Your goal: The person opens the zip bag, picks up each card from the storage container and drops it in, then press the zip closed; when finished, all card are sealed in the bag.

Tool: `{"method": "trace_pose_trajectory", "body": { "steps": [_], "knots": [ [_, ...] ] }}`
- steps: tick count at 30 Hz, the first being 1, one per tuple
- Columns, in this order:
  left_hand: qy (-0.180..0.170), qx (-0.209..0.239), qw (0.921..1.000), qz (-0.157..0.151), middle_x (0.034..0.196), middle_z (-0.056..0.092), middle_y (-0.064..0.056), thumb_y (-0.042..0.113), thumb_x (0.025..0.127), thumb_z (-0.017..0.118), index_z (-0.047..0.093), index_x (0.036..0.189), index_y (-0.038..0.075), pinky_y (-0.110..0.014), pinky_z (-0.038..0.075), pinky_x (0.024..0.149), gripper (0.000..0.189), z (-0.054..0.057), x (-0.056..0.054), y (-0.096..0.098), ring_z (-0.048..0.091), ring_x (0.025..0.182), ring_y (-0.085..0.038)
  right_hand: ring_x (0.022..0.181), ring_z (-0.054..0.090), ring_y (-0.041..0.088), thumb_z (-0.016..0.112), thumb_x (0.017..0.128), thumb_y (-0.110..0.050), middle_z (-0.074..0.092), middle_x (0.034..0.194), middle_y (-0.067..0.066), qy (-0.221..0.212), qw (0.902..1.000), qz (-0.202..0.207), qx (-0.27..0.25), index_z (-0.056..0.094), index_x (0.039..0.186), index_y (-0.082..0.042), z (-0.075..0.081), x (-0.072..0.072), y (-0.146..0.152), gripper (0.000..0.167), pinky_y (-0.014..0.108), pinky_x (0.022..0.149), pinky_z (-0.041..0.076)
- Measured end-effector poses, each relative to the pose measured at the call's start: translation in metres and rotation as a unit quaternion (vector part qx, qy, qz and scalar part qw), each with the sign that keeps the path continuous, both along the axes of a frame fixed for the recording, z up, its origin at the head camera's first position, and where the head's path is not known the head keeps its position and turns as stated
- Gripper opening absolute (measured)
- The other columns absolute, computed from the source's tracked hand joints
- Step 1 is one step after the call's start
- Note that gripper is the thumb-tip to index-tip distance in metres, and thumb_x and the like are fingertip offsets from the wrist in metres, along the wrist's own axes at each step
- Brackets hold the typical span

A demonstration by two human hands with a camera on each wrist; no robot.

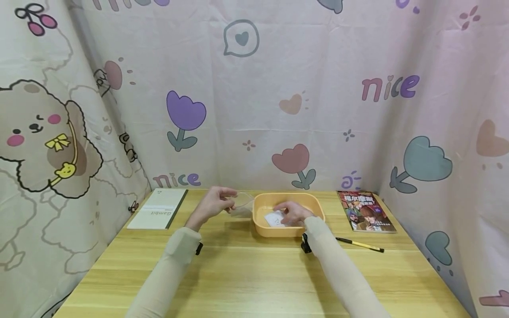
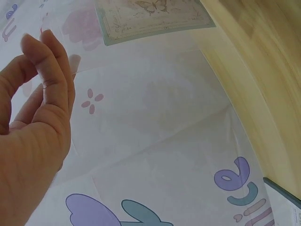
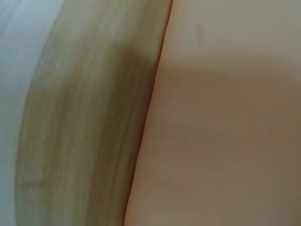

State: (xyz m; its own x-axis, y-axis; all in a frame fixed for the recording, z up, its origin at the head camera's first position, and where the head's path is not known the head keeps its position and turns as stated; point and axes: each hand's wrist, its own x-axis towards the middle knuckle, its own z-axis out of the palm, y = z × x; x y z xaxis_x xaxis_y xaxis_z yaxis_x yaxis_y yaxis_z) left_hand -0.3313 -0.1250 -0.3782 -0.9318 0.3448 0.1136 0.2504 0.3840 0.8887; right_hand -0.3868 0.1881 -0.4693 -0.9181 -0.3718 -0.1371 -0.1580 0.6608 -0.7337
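Left hand: the person's left hand (image 1: 213, 205) pinches a clear plastic sleeve (image 1: 241, 210) between thumb and fingers, just left of the basket.
Right hand: the right hand (image 1: 296, 213) reaches down into the basket, fingertips at a white packet (image 1: 272, 219); whether they grip it cannot be told.
Basket: a yellow-orange plastic basket (image 1: 278, 232) stands toward the back of the wooden table (image 1: 246, 276), with the white packet on its floor.
Butterfly print: in the left wrist view, a green-edged card (image 2: 160, 21) with a butterfly shows near the left hand.
Left side: a pale notebook (image 1: 159, 208) lies flat.
Right side: a colourful magazine (image 1: 367, 212) lies behind a yellow-and-black pen (image 1: 359, 244).
Backdrop: a patterned curtain (image 1: 246, 79) hangs behind.
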Motion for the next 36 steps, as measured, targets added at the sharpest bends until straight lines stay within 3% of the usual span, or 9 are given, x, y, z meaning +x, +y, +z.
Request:
{"method": "trace_pose_trajectory", "body": {
  "steps": [3,7,11,18,22,28,31,34,36],
  "knots": [
    [-0.001,-0.001,1.0000,0.004,0.128,0.063,-0.023,-0.003,0.091,0.062,0.061,0.126,-0.005,-0.049,0.061,0.076,0.036,-0.001,0.000,0.000,0.071,0.078,-0.026,0.093,0.048,0.023,0.074,0.074,0.012,0.057,0.129,0.009,-0.011,0.9998,-0.007,-0.017,0.068,0.123,-0.010,-0.002,0.001,0.000,0.055,0.023,0.065,0.045],
    [0.000,-0.004,1.0000,0.007,0.127,0.064,-0.023,-0.003,0.091,0.062,0.062,0.126,-0.005,-0.037,0.062,0.069,0.035,-0.001,0.000,0.000,0.070,0.075,-0.023,0.090,0.047,0.023,0.074,0.072,0.013,0.057,0.126,0.010,-0.018,0.9994,-0.010,-0.029,0.069,0.121,-0.010,-0.003,0.000,0.000,0.054,0.023,0.061,0.045],
    [-0.001,-0.005,1.0000,0.007,0.127,0.064,-0.023,-0.003,0.091,0.062,0.062,0.126,-0.005,-0.034,0.062,0.067,0.035,-0.001,0.001,0.000,0.070,0.074,-0.020,0.096,0.048,0.023,0.075,0.072,0.012,0.057,0.129,0.010,-0.009,0.9997,-0.005,-0.020,0.070,0.120,-0.012,-0.005,-0.002,0.001,0.054,0.024,0.068,0.048],
    [0.004,-0.003,1.0000,0.003,0.126,0.064,-0.024,-0.003,0.091,0.062,0.062,0.125,-0.006,-0.036,0.062,0.068,0.034,0.000,0.002,0.001,0.070,0.077,-0.026,0.102,0.048,0.028,0.076,0.069,0.012,0.057,0.125,0.011,0.056,0.9982,0.020,-0.004,0.072,0.115,-0.010,-0.006,-0.001,0.007,0.051,0.029,0.082,0.043],
    [0.006,-0.003,1.0000,0.002,0.126,0.064,-0.024,-0.003,0.090,0.063,0.063,0.124,-0.006,-0.036,0.062,0.068,0.034,0.000,0.002,0.001,0.070,0.079,-0.030,0.094,0.044,0.024,0.075,0.070,0.013,0.057,0.118,0.012,0.078,0.9966,0.023,-0.013,0.071,0.115,-0.007,-0.006,0.000,0.010,0.049,0.027,0.075,0.039],
    [0.008,0.001,1.0000,-0.002,0.126,0.063,-0.025,-0.004,0.090,0.062,0.062,0.124,-0.008,-0.033,0.062,0.066,0.034,0.001,0.002,0.001,0.070,0.076,-0.026,0.065,0.042,0.014,0.071,0.078,0.011,0.064,0.099,0.022,0.117,0.9910,0.058,-0.026,0.068,0.119,-0.001,-0.004,-0.003,0.018,0.042,0.020,0.056,0.038],
    [0.010,0.003,0.9999,-0.004,0.126,0.062,-0.026,-0.005,0.090,0.062,0.061,0.124,-0.009,-0.031,0.061,0.065,0.035,0.002,0.002,0.001,0.070,0.074,-0.022,0.065,0.047,0.013,0.070,0.081,0.008,0.065,0.098,0.022,0.096,0.9926,0.055,-0.050,0.067,0.120,-0.001,0.002,-0.002,0.021,0.040,0.020,0.057,0.043],
    [0.010,0.001,0.9999,-0.004,0.127,0.062,-0.027,-0.005,0.090,0.061,0.061,0.125,-0.009,-0.030,0.061,0.065,0.035,0.003,0.003,0.000,0.070,0.073,-0.020,0.076,0.055,0.014,0.070,0.083,0.005,0.068,0.107,0.016,0.065,0.9940,0.041,-0.078,0.067,0.122,-0.002,0.006,0.000,0.023,0.040,0.022,0.063,0.052],
    [0.009,0.001,0.9999,-0.005,0.127,0.062,-0.027,-0.005,0.090,0.061,0.061,0.125,-0.009,-0.031,0.061,0.065,0.035,0.004,0.003,0.000,0.070,0.073,-0.020,0.081,0.058,0.016,0.070,0.083,0.004,0.068,0.104,0.014,0.042,0.9937,0.026,-0.100,0.066,0.123,-0.003,0.009,0.000,0.023,0.041,0.025,0.066,0.055]
  ]
}}
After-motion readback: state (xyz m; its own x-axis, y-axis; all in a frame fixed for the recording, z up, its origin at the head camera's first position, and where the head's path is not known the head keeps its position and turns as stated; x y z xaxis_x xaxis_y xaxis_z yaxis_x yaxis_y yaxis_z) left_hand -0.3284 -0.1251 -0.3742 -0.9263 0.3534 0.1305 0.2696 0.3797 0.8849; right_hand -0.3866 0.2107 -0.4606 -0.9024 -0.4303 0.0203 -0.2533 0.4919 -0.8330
